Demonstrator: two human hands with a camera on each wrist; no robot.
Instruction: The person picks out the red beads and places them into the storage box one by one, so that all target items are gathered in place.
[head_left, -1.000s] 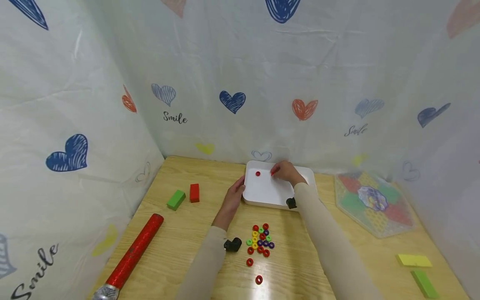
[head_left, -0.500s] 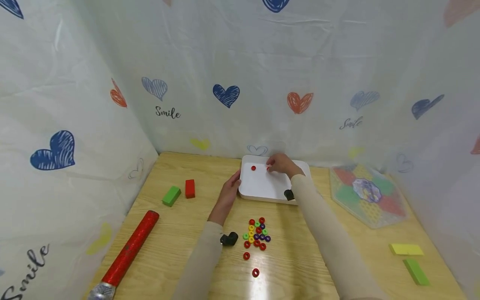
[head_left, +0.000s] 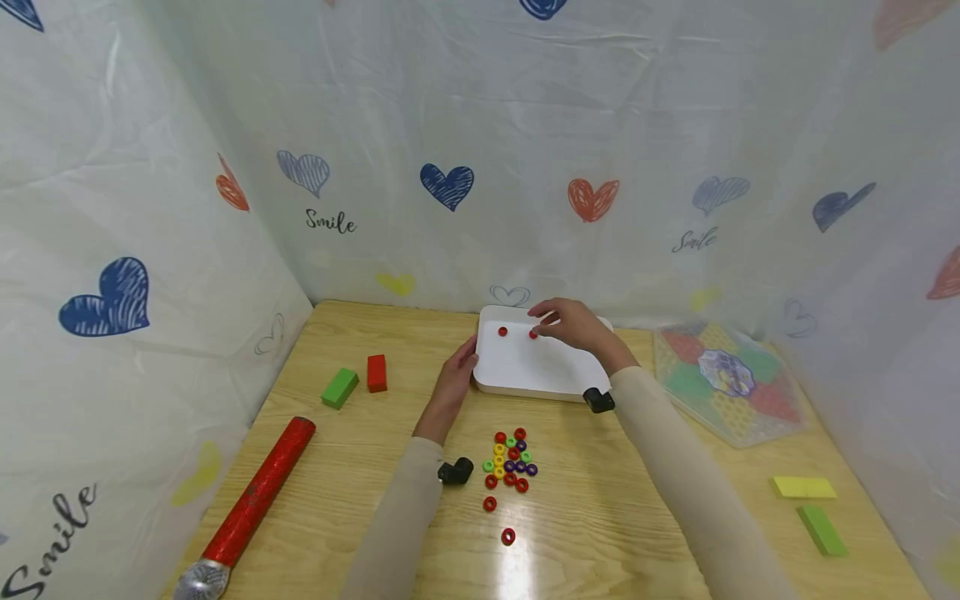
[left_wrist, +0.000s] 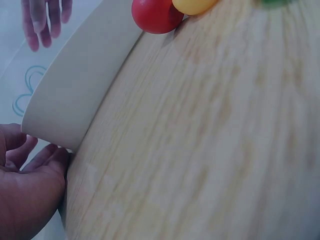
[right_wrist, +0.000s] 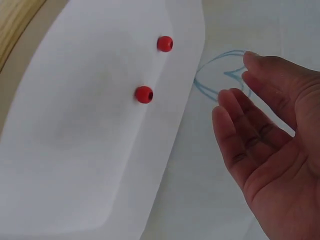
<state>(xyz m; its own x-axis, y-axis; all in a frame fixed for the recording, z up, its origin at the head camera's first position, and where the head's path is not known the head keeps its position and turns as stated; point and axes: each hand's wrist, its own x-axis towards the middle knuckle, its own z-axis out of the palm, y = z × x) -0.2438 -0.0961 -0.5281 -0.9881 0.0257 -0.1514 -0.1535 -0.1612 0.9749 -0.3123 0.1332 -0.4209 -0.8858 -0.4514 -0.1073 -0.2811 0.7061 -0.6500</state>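
Observation:
A shallow white tray (head_left: 540, 371) stands at the back of the table. My left hand (head_left: 450, 385) holds its left end, and the left wrist view shows the thumb and fingers (left_wrist: 54, 157) round the tray's corner. Two red beads (right_wrist: 144, 94) lie apart inside the tray, near its far wall. Over the tray's back right part is my right hand (head_left: 573, 325), its fingers spread and nothing in them. In the right wrist view that hand (right_wrist: 270, 145) appears beyond the rim, fingers relaxed.
A cluster of red, yellow, green and purple beads (head_left: 510, 461) lies before the tray, with two red beads (head_left: 508, 536) nearer. At left are green and red blocks (head_left: 377, 373) and a red glittery tube (head_left: 262, 492). A hexagonal case (head_left: 727, 379) and two blocks (head_left: 822, 531) sit at right.
My right hand has let go of the second red bead, lifted a little off it and opened its fingers. The left hand stays on the tray. The head view has shifted slightly.

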